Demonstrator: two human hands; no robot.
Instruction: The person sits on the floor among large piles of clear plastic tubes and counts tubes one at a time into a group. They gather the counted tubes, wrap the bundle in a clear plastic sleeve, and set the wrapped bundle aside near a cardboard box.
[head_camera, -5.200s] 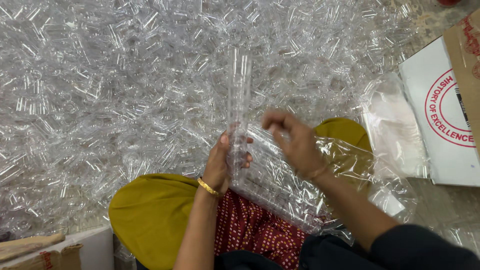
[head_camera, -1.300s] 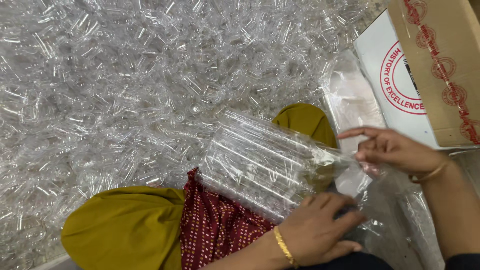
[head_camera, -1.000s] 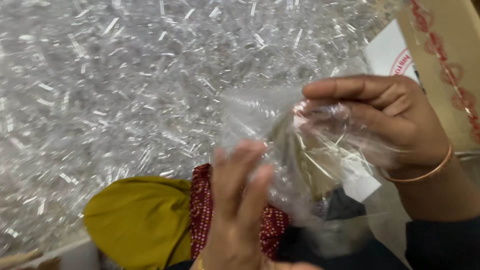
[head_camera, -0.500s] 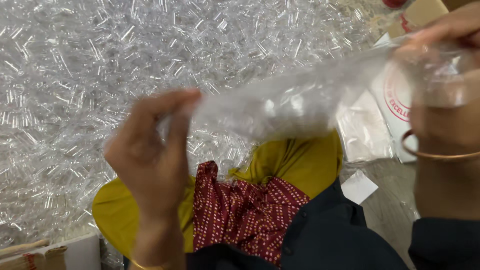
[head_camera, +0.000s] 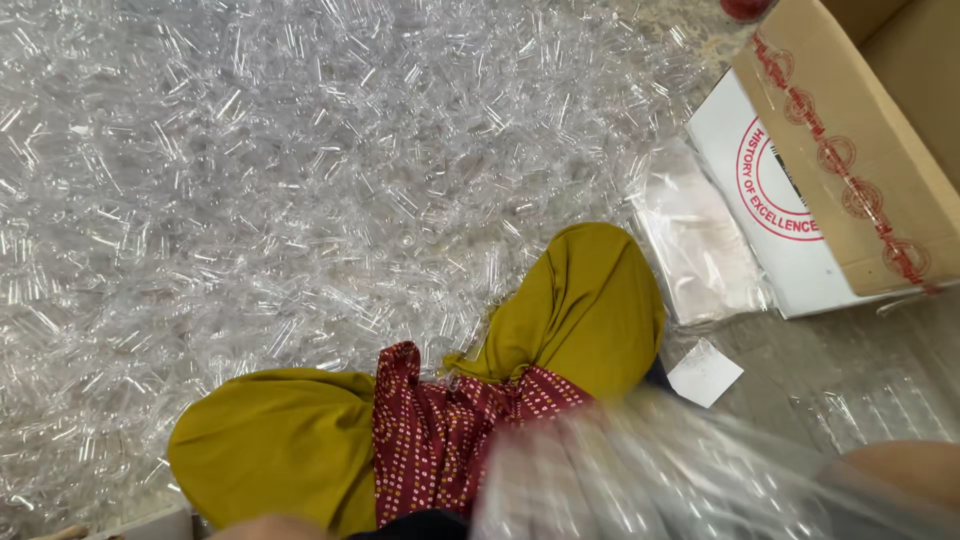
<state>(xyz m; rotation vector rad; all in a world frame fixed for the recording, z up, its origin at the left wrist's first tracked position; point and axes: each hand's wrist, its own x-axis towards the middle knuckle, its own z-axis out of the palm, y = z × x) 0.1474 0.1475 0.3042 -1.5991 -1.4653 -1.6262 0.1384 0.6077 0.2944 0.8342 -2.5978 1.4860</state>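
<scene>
A clear plastic bag (head_camera: 650, 475) packed with transparent tubes sweeps blurred across the bottom of the view, close to the camera. My right hand (head_camera: 900, 470) shows only as a blurred patch at the bag's right end, under the film, and seems to grip it. Only a thin sliver of my left hand (head_camera: 268, 526) shows at the bottom edge, with its fingers hidden. Several loose clear plastic tubes (head_camera: 300, 170) lie heaped over the floor ahead of me. My knees in mustard cloth (head_camera: 590, 310) and a red dotted garment (head_camera: 440, 430) sit below the heap.
A brown cardboard box (head_camera: 860, 150) stands at the upper right on a white box (head_camera: 770, 200) with a round red mark. A stack of flat clear bags (head_camera: 700, 250) lies beside it. A small white paper slip (head_camera: 705, 372) rests on the floor.
The filled bag, held up and stretched between both hands half a second ago, has dropped low toward my lap. Both hands have sunk almost out of view.
</scene>
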